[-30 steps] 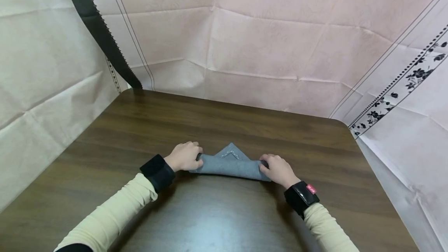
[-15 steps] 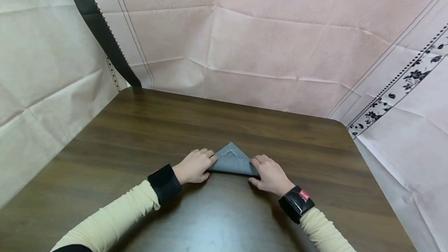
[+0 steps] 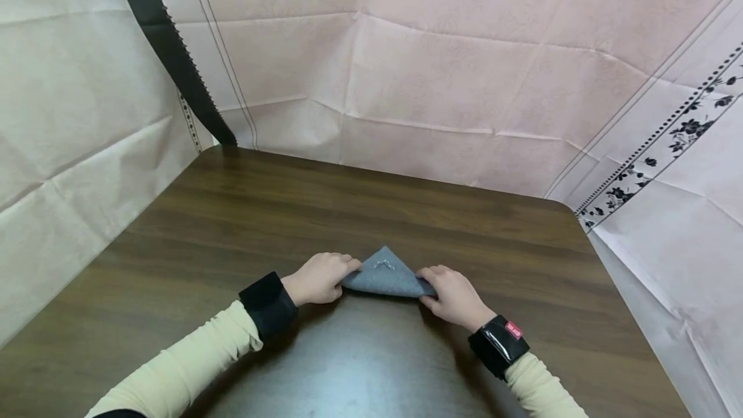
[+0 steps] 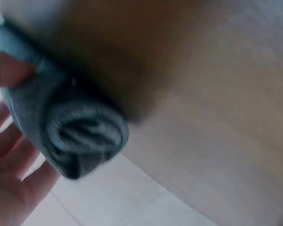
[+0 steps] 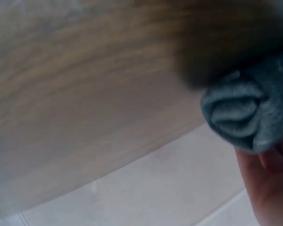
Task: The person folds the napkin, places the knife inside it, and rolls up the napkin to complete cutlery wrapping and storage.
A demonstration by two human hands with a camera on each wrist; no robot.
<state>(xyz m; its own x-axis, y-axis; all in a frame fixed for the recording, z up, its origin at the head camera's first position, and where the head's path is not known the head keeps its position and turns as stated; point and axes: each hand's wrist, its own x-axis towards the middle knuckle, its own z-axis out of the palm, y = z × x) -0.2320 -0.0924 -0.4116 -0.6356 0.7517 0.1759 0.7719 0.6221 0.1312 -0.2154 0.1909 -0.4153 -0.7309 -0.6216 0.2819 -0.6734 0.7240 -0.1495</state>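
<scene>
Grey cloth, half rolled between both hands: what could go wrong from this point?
The grey cloth is rolled at both ends, as the wrist views show, with a loose triangular tip toward the far side. If the left hand and right hand roll unevenly, the roll may skew. The tip could bunch up, and easing either grip might let the spiral ends unwind on the smooth table.

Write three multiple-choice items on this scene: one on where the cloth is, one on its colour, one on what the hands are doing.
1. Where is the cloth?
A. on the wooden table
B. hanging on the wall
C. on the floor

2. What colour is it?
A. red
B. grey
C. yellow

3. What are the hands doing?
A. both resting open, away from the cloth
B. left hand and right hand each grip one end
C. one hand holds it

Key: 1 A, it lies on the dark wood; 2 B, grey in all views; 3 B, fingers curl round its rolled ends.
</scene>
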